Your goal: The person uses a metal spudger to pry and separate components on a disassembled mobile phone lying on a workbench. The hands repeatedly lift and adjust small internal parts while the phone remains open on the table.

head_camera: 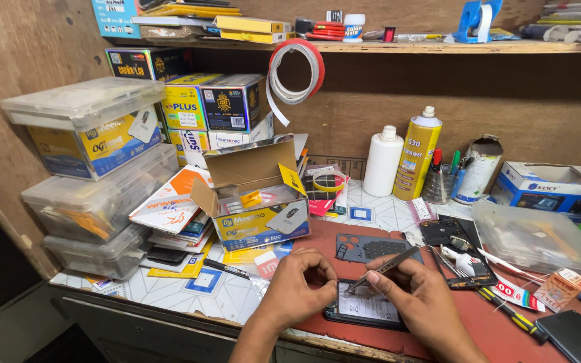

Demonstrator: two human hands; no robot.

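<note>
Head camera is looking down at both hands working over an opened smartphone (366, 308), which is lying flat on the red mat (506, 336) near the front edge of the surface (169, 292). The left hand (295, 286) is curling its fingers closed against the phone's left end, pressing on it. The right hand (419, 296) is pinching a pair of metal tweezers (383, 267), their tip pointing down-left into the phone's exposed inside, between the two hands. Just behind the hands, a grey phone back cover (371, 247) is lying on the mat, and a black phone frame (462, 252) is resting to its right. An open cardboard box (253, 195) is sitting further back on the left, while a white bottle (382, 161) and a yellow spray can (417, 153) are standing toward the back edge.
</note>
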